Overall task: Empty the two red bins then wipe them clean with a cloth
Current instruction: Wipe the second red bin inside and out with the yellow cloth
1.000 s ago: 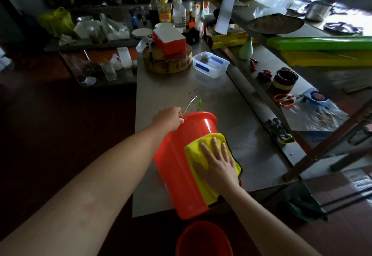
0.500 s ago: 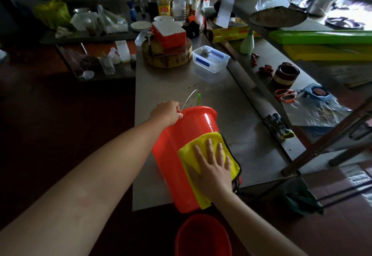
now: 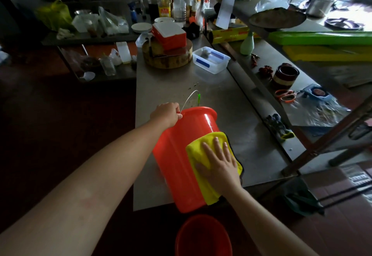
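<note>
**Bin tilted on the table for wiping**

The table carries the red bin, tipped at the near edge, probably so that its side faces up. Its wall looks glossy. A second bin stands on the floor below. The right hand presses the cloth flat on the wall. The left hand grips the rim to steady it.

bin on table | cloth on bin | second bin below table edge

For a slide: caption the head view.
Left hand holds tilted red plastic bin at rim; right hand presses yellow cloth on its side.
</note>
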### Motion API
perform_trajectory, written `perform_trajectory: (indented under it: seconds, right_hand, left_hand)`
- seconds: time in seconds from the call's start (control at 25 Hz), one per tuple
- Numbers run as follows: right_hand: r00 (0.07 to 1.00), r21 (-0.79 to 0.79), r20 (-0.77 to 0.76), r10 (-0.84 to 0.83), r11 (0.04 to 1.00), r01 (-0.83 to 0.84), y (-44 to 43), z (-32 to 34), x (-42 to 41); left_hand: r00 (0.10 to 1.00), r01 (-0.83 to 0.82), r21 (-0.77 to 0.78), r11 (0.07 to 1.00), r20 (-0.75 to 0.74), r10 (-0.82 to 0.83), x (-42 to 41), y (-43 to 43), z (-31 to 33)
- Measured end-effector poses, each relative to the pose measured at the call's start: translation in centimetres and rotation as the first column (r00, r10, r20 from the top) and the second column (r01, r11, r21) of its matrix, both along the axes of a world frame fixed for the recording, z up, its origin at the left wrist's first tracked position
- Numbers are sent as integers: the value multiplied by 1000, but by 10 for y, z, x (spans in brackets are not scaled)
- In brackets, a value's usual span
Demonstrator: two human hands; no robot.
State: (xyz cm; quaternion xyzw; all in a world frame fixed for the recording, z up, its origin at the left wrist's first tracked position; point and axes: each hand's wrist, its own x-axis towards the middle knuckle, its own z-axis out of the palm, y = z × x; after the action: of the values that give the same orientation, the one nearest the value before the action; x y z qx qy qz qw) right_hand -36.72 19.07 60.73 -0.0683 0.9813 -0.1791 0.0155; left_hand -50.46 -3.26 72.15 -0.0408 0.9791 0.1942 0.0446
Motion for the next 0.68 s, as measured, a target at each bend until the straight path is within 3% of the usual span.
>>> perform_trajectory:
  seconds: [0.12,0.2,0.28,0.36,0.48,0.68]
  right_hand:
    - [969,-227,229,-92,963,146,34,4,-16]
    - [946,-302,301,-123,928,217,42,5,-16]
    - [959,-222,238,-151,953,205,34,2,-3]
    - [989,-70,56,-138,987,142,14,-1,20]
    - [986,105,-166,32,994,-14,-20,-6,51]
    - [915,316,-245,320,919,-237,-55,-18,69]
  left_hand:
    - [1000,0,6,1000,-14,0,-1,3,0]
    - [1000,7,-4,1000,-20,-7,-2,5,1]
    - [1000,12,-19,1000,-19,-12,-4,7,1]
    - [1000,9,-22,1000,-11,-9,-5,5,1]
    - [1000,12,-27,1000,1,-12,-7,2,0]
    - [1000,25,-27,999,-6,-25,-7,2,-1]
